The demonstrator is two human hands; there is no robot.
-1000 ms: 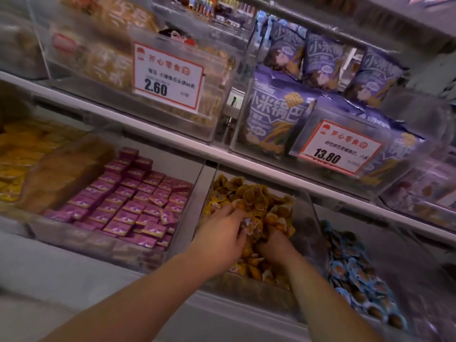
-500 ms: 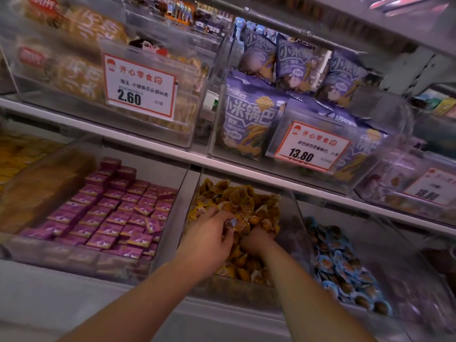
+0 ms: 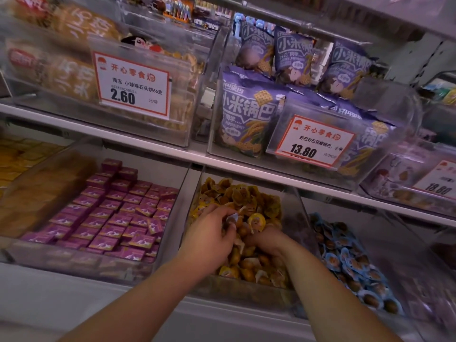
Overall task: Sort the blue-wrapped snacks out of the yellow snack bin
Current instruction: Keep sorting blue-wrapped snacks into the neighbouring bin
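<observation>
Both hands have stayed buried in the yellow snack bin [image 3: 291,206]. The left hand [image 3: 212,235] curls round a small wrapped snack [image 3: 233,218], orientation unclear; the right hand [image 3: 266,240]'s grip is hidden among yellow packets.

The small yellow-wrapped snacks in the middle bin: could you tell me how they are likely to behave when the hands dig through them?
The yellow-wrapped snacks look small and rounded, heaped loosely, so they probably shift and tumble aside easily. Their glossy wrappers suggest they may slip between fingers. With the left hand and right hand both in the pile, each piece seems light.
</observation>
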